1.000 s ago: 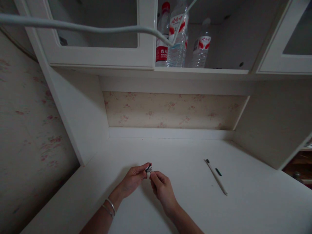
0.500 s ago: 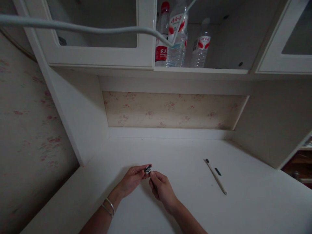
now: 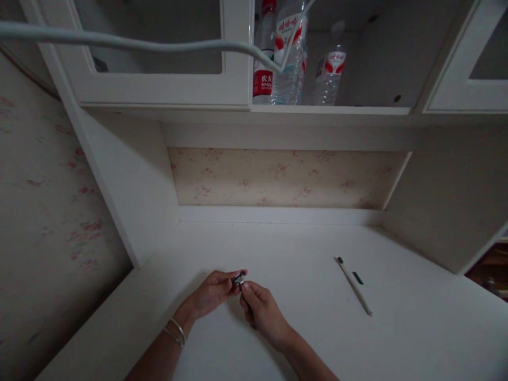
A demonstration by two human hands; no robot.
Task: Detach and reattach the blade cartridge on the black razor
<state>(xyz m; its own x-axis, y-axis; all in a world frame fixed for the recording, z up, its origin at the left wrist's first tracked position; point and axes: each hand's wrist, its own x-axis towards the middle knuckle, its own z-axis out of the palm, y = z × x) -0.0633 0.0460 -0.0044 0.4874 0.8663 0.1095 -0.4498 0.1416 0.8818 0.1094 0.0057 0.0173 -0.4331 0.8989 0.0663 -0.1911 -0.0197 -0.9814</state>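
My left hand [image 3: 212,292], a bangle on its wrist, pinches a small black and shiny metal piece [image 3: 239,277] between thumb and fingers, a little above the white desk. My right hand [image 3: 262,312] is closed, its thumb and forefinger against the lower side of that piece. A slim dark thing [image 3: 251,310] shows between the right fingers; its kind is mostly hidden by them. To the right on the desk lies a white pen-like stick [image 3: 355,288] with a dark end. Beside it is a small flat dark green strip [image 3: 357,278].
The white desk [image 3: 301,254] runs back to a low ledge and floral wallpaper. Overhead, an open cupboard shelf [image 3: 357,110] holds several plastic bottles [image 3: 264,79]. A pale cable [image 3: 159,49] crosses close in front of the camera. Side panels [image 3: 123,174] bound the desk.
The view has tilted and shifted slightly. Both hands stay together on the metal piece, with the right hand turned a little and moved slightly left against it.
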